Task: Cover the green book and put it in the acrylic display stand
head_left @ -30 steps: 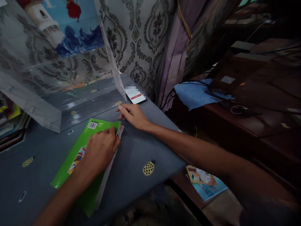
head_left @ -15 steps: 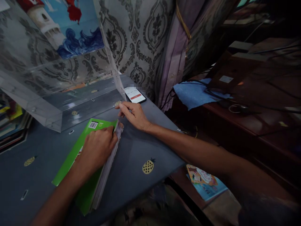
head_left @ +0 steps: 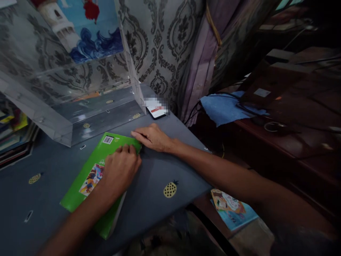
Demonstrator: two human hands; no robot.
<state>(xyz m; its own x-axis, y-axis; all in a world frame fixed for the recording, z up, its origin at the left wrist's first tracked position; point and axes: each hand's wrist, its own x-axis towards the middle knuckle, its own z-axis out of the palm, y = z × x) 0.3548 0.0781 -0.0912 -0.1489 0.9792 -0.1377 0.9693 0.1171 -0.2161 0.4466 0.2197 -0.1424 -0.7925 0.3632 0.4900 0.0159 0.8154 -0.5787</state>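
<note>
A thick green book with a barcode and a colourful picture on its cover lies closed on the grey tabletop. Across the cover lies my left hand, its fingers bent and gripping near the right edge. My right hand is closed at the book's upper right corner, the thumb against it; the undersides of its fingers are hidden.
A clear acrylic stand stands behind the book, with a phone to its right. Stacked books are at the left. A blue cloth and cables lie on dark furniture; booklets lie below the table edge.
My right hand has come from near the acrylic stand down to the book's corner. The page edges facing me have tilted away, and the cover shows flatter, with its picture more visible.
</note>
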